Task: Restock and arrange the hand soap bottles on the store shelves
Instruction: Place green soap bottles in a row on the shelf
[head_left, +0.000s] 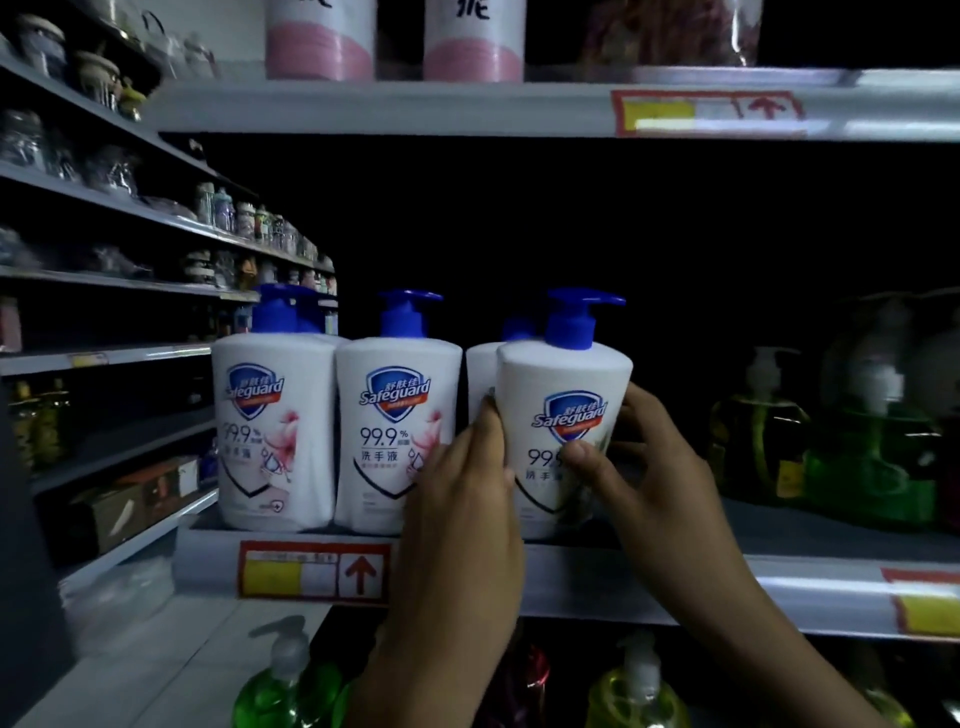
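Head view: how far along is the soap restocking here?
Done: two white bottles stand upright, labels forward, at the shelf front. In hand: left hand and right hand grip a third bottle, slightly tilted. Left: straightening it; the shelf toward the green bottles is too dark to judge.

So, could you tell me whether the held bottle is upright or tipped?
Slightly tipped: the held bottle leans right at the top, unlike the neighbouring bottle.

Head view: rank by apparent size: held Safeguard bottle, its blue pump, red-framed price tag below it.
1. held Safeguard bottle
2. red-framed price tag
3. blue pump
Gaps are clear; no ties.
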